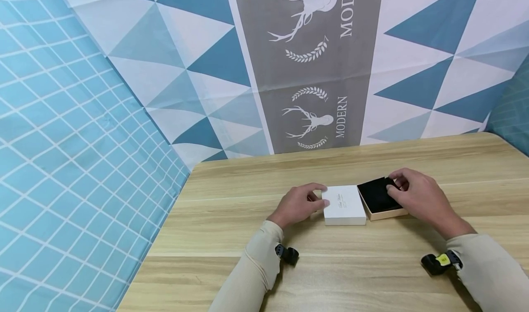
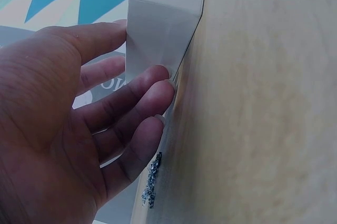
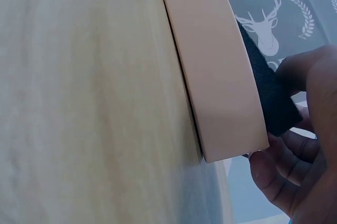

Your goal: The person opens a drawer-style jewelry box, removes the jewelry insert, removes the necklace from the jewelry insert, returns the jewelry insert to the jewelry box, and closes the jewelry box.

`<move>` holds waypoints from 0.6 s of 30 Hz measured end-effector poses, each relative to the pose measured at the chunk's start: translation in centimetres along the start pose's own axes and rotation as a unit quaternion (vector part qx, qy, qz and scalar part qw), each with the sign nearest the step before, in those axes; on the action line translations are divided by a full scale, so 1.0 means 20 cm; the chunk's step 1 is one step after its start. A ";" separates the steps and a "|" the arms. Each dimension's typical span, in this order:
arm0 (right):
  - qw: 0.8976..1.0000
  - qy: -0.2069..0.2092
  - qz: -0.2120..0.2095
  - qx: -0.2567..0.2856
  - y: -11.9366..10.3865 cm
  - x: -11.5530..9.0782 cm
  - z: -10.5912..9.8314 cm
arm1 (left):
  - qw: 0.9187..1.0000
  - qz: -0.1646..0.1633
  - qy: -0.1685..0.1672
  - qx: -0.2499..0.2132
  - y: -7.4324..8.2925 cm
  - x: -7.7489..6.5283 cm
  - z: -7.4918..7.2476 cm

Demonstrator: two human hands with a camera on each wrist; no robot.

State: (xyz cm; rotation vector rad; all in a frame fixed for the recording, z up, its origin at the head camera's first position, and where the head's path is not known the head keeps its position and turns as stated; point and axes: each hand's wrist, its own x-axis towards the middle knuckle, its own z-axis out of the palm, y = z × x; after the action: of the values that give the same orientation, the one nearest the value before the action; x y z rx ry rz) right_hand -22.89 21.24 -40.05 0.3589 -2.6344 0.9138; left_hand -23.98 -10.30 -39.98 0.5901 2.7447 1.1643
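Observation:
A white box lid (image 1: pixel 344 205) with small print lies on the table. My left hand (image 1: pixel 301 204) touches its left end, fingers loosely bent, thumb at the upper edge; the lower fingertips hang beside the end wall in the left wrist view. Right beside the lid stands an open box base (image 1: pixel 388 214), pale peach outside in the right wrist view, with a black soft pad (image 1: pixel 377 195) in it. My right hand (image 1: pixel 421 197) pinches the pad's right end, which stands raised above the rim. Beneath the pad is hidden.
A small silvery, glittering piece (image 2: pixel 151 181) lies on the table beyond my left fingers; its kind is unclear. The wooden table (image 1: pixel 330 266) meets a patterned cloth (image 1: pixel 314 73) at the back and a blue checked cloth (image 1: pixel 82 165) on the left.

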 end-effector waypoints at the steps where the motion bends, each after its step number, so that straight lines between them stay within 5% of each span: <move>1: 1.000 -0.001 -0.001 -0.001 0.00 0.00 0.00 | 1.000 0.000 0.000 -0.001 0.00 0.00 0.00; 18: 1.000 -0.013 -0.005 -0.015 0.01 0.00 0.00 | 1.000 0.000 0.000 -0.001 0.00 0.00 0.00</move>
State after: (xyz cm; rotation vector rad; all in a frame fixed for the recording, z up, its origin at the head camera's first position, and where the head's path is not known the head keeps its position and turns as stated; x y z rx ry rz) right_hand -23.05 21.39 -40.20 0.3774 -2.6639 0.8719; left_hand -23.99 -10.25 -39.94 0.5892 2.7424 1.1669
